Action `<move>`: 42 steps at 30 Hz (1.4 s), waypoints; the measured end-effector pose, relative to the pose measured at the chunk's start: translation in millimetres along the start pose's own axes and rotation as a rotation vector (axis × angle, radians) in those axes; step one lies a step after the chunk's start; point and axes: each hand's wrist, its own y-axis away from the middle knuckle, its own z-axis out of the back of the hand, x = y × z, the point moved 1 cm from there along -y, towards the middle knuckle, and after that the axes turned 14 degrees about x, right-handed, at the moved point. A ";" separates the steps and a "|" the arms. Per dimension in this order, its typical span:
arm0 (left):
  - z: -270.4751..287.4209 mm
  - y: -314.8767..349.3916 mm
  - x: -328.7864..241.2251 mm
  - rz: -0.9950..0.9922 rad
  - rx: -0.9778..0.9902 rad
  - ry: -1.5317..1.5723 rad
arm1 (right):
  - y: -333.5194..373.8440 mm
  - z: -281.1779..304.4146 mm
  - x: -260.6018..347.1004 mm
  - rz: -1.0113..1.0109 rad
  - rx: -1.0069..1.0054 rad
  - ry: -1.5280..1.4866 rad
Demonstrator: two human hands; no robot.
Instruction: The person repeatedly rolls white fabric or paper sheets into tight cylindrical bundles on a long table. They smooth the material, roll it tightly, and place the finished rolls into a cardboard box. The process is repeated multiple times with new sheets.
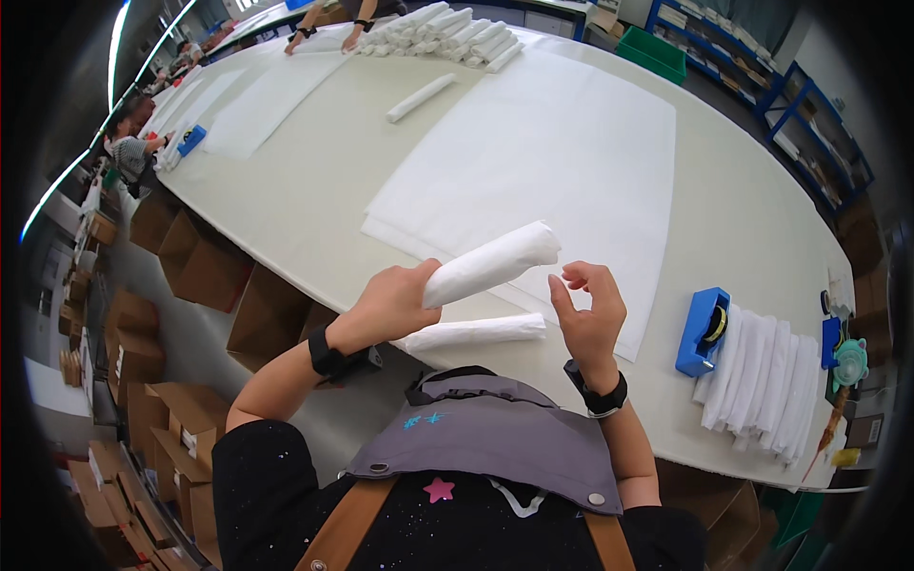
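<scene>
My left hand [390,303] grips one end of a white rolled paper bundle [495,262], held tilted above the near edge of the long white table [314,190]. My right hand [588,309] hovers just right of the roll's free end, fingers spread and empty. A second white roll [476,332] lies on the table below the held one. A stack of large white paper sheets [552,162] is spread on the table beyond my hands.
A blue tape dispenser [703,331] and a row of finished rolls [766,381] sit at right. One loose roll [420,97] and a pile of rolls [447,33] lie farther off. Other people work at the far end and left. Cardboard boxes [200,257] stand below.
</scene>
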 end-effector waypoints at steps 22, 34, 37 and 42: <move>0.7 -31.2 16.3 -0.195 0.425 -0.167 | -47.5 -16.4 -8.1 -0.131 1.441 0.325; 42.6 -69.4 -0.2 -0.203 0.523 0.184 | -51.8 -13.5 -22.3 -0.198 1.394 0.300; -10.0 -76.2 -8.0 -0.194 0.735 0.295 | -54.0 -10.7 -7.8 -0.130 1.378 0.415; -50.0 -68.8 -1.8 -0.121 0.807 0.688 | -26.2 15.0 -60.0 -0.060 1.240 0.453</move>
